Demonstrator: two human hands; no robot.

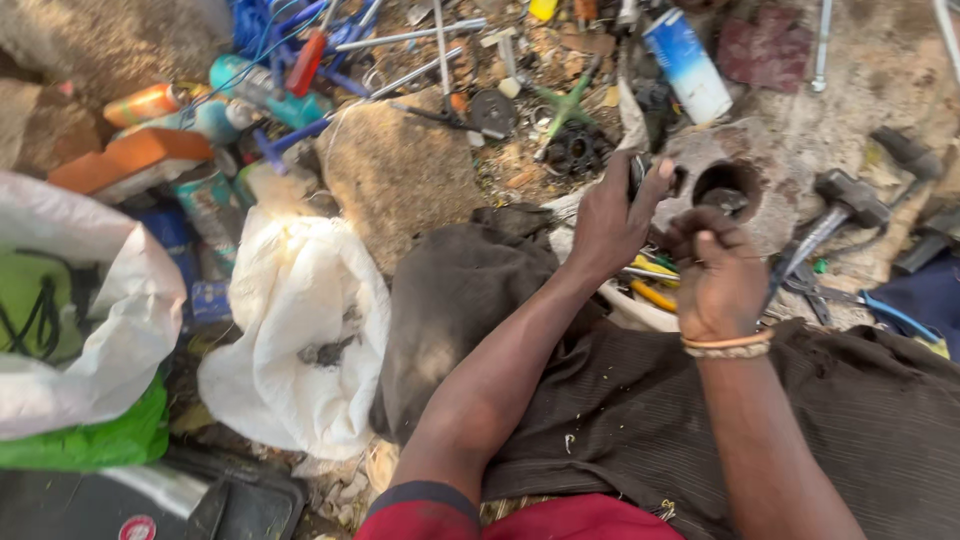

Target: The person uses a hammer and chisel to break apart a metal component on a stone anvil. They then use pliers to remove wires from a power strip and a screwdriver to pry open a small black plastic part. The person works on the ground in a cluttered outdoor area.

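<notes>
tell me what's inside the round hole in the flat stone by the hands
Inside the round hole in the flat stone sits a small dark metal piece; the rest is in shadow, and the right hand covers its near edge.

Tools crowding ahead, hammer right, white sack left, dark cloth seemingly clear.

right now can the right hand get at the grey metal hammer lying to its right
Probably yes: the right hand is close to the grey metal hammer, with open ground between, though its fingers look curled shut on something small.

hammer R of hands, sack L, tools behind
</notes>
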